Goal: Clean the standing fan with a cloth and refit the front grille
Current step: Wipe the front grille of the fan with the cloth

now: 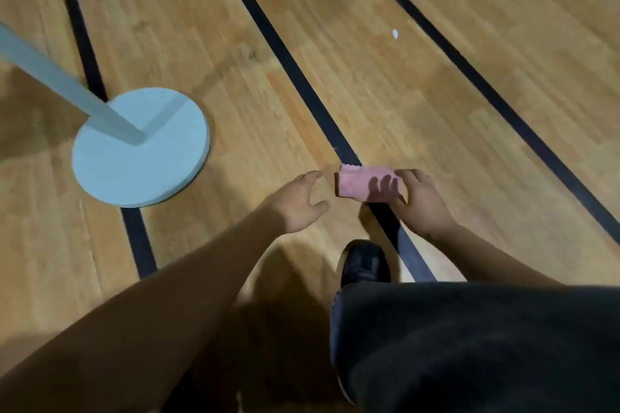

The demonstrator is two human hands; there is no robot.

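Your right hand [421, 201] gripped a folded pink cloth [365, 183] by one end, held low above the wooden floor [402, 77]. Your left hand [303, 199] hung just beside the cloth's free end, fingers loosely spread and holding nothing. Only the fan's round base [134, 168] and pole [60, 80] showed, off to your left; the head and front grille were out of view, so I judged wiping and refitting unconfirmed.

Warm, fairly dim indoor light falls from above and behind the person, throwing soft dark shadows of body and arms onto the wooden floor [436, 84] near the bottom of the view. The whole picture is slightly soft with motion blur, and the black floor lines [288, 54] bow outward from wide-angle distortion.
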